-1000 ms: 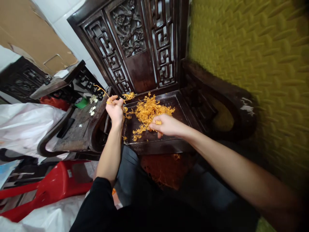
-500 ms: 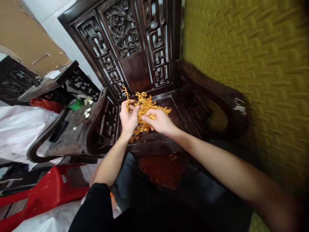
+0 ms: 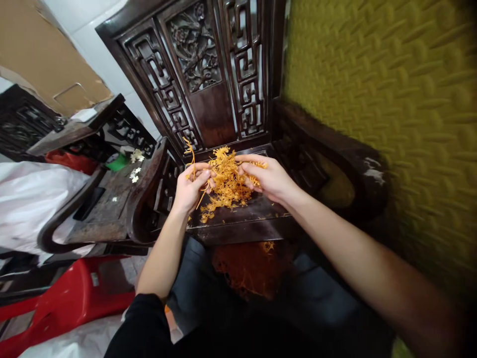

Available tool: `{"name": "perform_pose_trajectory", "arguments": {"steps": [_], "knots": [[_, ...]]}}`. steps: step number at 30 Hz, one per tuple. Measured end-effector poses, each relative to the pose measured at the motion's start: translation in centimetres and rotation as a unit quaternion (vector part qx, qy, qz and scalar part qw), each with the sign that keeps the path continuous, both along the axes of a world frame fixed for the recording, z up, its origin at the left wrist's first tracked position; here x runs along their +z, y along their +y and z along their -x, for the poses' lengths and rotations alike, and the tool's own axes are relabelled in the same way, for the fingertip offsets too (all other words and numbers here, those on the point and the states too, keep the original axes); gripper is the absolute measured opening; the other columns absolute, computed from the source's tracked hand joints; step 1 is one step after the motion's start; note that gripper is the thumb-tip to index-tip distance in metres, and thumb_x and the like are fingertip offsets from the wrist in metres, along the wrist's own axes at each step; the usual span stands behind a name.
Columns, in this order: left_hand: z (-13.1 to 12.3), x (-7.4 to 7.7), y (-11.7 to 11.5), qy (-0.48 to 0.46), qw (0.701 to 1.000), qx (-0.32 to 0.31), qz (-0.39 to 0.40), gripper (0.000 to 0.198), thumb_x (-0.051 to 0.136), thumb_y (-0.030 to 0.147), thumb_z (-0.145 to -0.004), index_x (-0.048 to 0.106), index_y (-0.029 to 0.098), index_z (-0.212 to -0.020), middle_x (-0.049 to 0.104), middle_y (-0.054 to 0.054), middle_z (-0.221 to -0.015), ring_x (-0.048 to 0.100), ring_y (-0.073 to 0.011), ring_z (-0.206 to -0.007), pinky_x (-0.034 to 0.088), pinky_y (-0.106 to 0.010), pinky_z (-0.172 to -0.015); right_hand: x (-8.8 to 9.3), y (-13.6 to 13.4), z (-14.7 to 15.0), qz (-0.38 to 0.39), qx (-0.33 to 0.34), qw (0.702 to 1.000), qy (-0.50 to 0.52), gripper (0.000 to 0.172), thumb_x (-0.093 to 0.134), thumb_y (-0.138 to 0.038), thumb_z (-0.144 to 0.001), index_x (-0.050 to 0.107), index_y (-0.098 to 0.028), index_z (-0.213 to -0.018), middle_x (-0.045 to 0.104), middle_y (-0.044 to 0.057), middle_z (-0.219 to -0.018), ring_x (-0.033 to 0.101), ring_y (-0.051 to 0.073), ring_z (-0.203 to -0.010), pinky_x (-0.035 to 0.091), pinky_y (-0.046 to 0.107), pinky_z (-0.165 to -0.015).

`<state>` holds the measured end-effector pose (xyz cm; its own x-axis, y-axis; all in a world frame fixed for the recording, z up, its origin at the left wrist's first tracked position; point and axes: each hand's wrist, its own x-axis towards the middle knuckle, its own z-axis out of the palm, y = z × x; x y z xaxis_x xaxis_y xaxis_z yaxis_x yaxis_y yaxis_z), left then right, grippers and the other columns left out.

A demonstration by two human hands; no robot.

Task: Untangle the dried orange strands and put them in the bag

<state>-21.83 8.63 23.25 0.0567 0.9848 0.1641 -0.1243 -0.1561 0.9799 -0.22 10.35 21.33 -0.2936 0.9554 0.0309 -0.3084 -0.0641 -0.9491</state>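
A heap of orange-yellow branching pieces [image 3: 229,179], thin like small plastic sprigs, lies on the seat of a dark carved wooden chair [image 3: 238,221]. At the heap's left side, my left hand [image 3: 188,191] is closed with thumb against fingers. A thin yellow strand [image 3: 193,154] sticks up out of it, and another stem points down below the fingers. My right hand [image 3: 272,179] is at the heap's right side, fingers curled round several yellow pieces [image 3: 256,171]; its fingertips are partly hidden among them.
The chair's openwork back [image 3: 214,109] rises behind the heap. Left of it stands a second wooden chair [image 3: 100,214] with small white pieces and a green item [image 3: 117,161]. A red plastic stool [image 3: 80,288] is lower left. Below the seat is a reddish-brown bag [image 3: 253,271] with yellow bits.
My hands have moved apart: the right went right with yellow pieces in its fingers, the left slightly left and down, still with the strand. More of the heap's middle shows.
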Motion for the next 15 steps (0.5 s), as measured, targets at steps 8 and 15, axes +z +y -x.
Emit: {"name": "perform_pose_trajectory", "arguments": {"steps": [8, 15], "knots": [[-0.1, -0.3, -1.1, 0.003, 0.996, -0.074, 0.051, 0.029, 0.083, 0.032, -0.077, 0.067, 0.013, -0.092, 0.071, -0.006, -0.077, 0.059, -0.0095, -0.051, 0.037, -0.02, -0.046, 0.3, 0.3, 0.6, 0.014, 0.054, 0.998, -0.041, 0.057, 0.065, -0.077, -0.078, 0.062, -0.021, -0.091, 0.049, -0.003, -0.068, 0.034, 0.006, -0.043, 0.014, 0.025, -0.038], [-0.8, 0.1, -1.6, 0.013, 0.987, -0.129, 0.096, 0.029, 0.087, 0.028, -0.071, 0.069, 0.011, -0.084, 0.066, -0.004, -0.065, 0.051, -0.0066, -0.047, 0.033, -0.018, -0.044, -0.1, 1.0, 1.2, 0.032, 0.061, 0.997, -0.017, 0.039, 0.077, -0.054, -0.079, 0.06, -0.019, -0.082, 0.048, -0.005, -0.06, 0.033, 0.006, -0.041, 0.016, 0.024, -0.038]]}}
